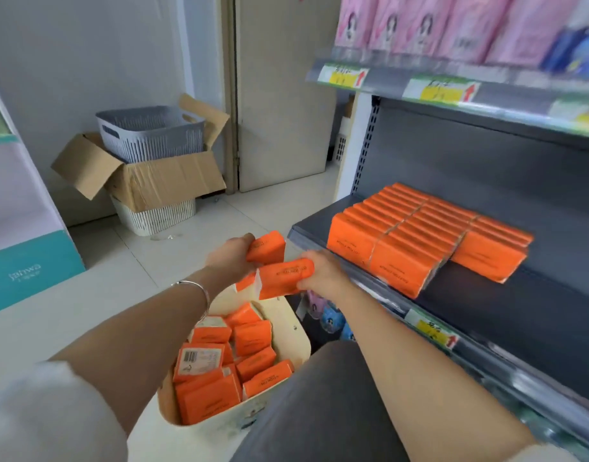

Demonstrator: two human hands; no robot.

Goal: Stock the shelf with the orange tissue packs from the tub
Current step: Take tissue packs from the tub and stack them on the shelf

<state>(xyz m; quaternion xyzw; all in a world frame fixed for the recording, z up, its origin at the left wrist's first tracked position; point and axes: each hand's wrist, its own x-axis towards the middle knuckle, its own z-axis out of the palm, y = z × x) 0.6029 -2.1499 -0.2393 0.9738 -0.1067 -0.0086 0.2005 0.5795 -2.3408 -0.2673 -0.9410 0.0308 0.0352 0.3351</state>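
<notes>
A cream tub [298, 340] on the floor holds several loose orange tissue packs [219, 371]. Above the tub, my left hand [231, 258] grips one orange pack [266, 246] by its end. My right hand [323, 271] holds another orange pack [284, 278] just below it, close to the front edge of the dark grey shelf [519, 308]. On that shelf, several orange packs [419, 241] stand in tight rows at the left end.
The shelf above carries pink packs [429, 25] behind a price rail [446, 88]. A grey basket [149, 131] sits in an open cardboard box [159, 181] by the wall. A teal display stand [26, 258] stands at the left. My knee [319, 405] is beside the tub.
</notes>
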